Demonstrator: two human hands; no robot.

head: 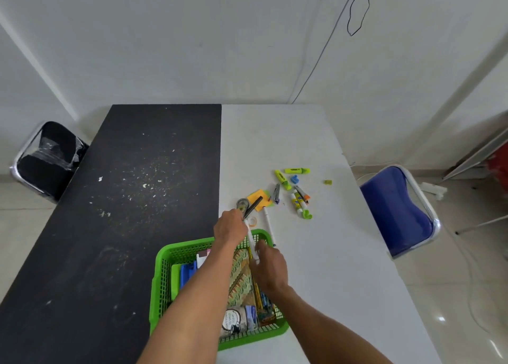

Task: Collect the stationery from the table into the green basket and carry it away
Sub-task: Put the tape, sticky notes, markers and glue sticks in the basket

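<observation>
Left hand (231, 230) and right hand (270, 267) over the green basket (160, 286)
The left grips a black pen (254, 205) and the right pinches a white pen (250, 240). The basket sits at the near edge of the tabletop (316, 267), its contents partly hidden by forearms.

Arms stretched forward, left hand (230, 229) gripping, right hand (270, 267) pinching

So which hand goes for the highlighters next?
Right, probably. The highlighters lie nearer the right hand, whose white pen is over the green basket. The left hand grips a black pen farther left.
</observation>
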